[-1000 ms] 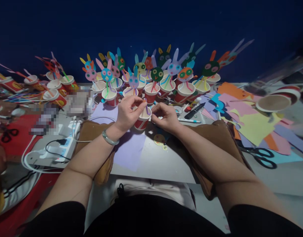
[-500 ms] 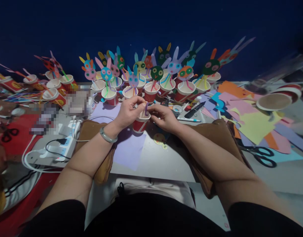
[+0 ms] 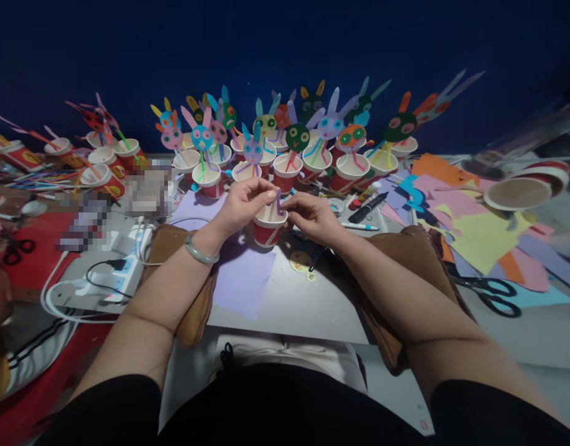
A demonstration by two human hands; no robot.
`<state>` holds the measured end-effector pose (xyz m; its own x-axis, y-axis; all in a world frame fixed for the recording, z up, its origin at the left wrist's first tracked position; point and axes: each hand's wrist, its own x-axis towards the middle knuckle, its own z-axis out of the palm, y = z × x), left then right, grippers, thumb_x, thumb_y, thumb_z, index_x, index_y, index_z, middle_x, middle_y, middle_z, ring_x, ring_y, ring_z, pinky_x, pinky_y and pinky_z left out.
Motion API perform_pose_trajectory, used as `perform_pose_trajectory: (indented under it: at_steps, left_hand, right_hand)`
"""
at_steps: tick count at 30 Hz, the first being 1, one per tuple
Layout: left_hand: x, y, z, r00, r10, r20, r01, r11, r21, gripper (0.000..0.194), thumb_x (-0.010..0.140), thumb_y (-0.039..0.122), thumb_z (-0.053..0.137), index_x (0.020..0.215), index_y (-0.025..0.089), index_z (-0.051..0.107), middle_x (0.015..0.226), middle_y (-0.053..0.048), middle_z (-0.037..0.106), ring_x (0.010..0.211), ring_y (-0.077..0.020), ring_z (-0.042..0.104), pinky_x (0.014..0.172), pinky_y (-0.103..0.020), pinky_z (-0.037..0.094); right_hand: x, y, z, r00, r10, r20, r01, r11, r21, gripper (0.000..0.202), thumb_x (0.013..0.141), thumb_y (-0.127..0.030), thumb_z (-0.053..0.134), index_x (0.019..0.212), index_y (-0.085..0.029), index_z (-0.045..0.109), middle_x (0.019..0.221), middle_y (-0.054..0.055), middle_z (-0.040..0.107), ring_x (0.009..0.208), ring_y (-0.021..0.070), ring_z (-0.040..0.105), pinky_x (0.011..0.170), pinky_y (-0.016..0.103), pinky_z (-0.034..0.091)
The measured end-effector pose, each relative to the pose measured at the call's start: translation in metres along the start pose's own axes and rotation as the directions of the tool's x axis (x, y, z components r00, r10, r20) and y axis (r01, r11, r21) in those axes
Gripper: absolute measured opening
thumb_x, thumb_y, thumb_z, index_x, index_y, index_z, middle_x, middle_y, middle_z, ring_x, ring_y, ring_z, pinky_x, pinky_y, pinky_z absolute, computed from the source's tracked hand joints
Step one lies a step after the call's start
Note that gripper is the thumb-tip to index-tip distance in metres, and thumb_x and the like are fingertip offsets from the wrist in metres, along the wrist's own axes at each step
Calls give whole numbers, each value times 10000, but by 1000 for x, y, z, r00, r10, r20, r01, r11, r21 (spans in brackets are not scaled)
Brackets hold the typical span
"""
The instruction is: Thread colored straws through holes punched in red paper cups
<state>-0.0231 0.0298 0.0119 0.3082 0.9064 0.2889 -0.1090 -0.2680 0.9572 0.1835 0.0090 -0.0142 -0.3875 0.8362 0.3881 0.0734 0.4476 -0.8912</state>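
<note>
A red paper cup [image 3: 267, 235] with a white inside stands upright in front of me. A bent purple straw [image 3: 279, 203] sticks up at its right rim. My left hand [image 3: 248, 204] reaches over the cup from the left, with thumb and fingers pinched at the straw's upper end. From the right, my right hand [image 3: 313, 217] has its curled fingertips against the cup's rim beside the straw's lower bend. Exactly what those fingertips grip is partly hidden. Lilac paper [image 3: 245, 279] lies below the cup, and a small yellow paper face [image 3: 302, 262] lies to its right.
Several cups with paper rabbit heads [image 3: 332, 124] stand in rows behind. Black-handled scissors [image 3: 499, 294] and coloured paper scraps [image 3: 480, 235] lie at right. A white power strip [image 3: 131, 263] with cables is at left. Brown padded cloth [image 3: 396, 266] lies under my forearms.
The cup has shifted slightly to the right and up, with the purple straw now showing more of its bend. Both hands have moved a little with it.
</note>
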Motion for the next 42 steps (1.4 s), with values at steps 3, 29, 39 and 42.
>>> perform_pose_trajectory:
  at_steps: [3, 29, 39, 42]
  left_hand:
    - [-1, -1, 1, 998, 61, -27, -58, 994, 91, 493, 726, 625, 860, 844, 167, 722, 816, -35, 739, 736, -119, 656, 721, -260, 536]
    - [3, -6, -1, 991, 35, -132, -33, 999, 23, 540, 724, 708, 826, 844, 188, 747, 807, -22, 732, 742, -117, 651, 713, -251, 536]
    - [12, -27, -14, 979, 87, -184, -62, 989, 137, 558, 834, 742, 705, 966, 200, 725, 864, -51, 719, 742, -141, 654, 679, -292, 541]
    - [7, -23, -10, 984, 101, -148, -79, 986, 150, 565, 777, 701, 788, 1018, 192, 737, 971, -76, 767, 835, -161, 707, 755, -302, 572]
  right_hand:
    - [0, -1, 0, 1000, 15, -8, -15, 1000, -5, 95, 849, -203, 685, 935, -216, 722, 837, 8, 650, 618, 132, 689, 576, 276, 578]
    - [2, -2, -1, 992, 65, -109, -63, 998, 27, 106, 805, -238, 762, 907, -209, 756, 878, 32, 702, 616, 135, 687, 575, 281, 600]
    - [8, 1, -9, 955, 122, -270, -97, 990, 104, 163, 783, -309, 795, 882, -203, 720, 662, -13, 666, 556, 129, 649, 569, 283, 600]
    - [8, 2, -8, 957, 89, -277, -83, 996, 33, 128, 786, -279, 756, 882, -198, 737, 719, 6, 689, 574, 133, 652, 555, 278, 576]
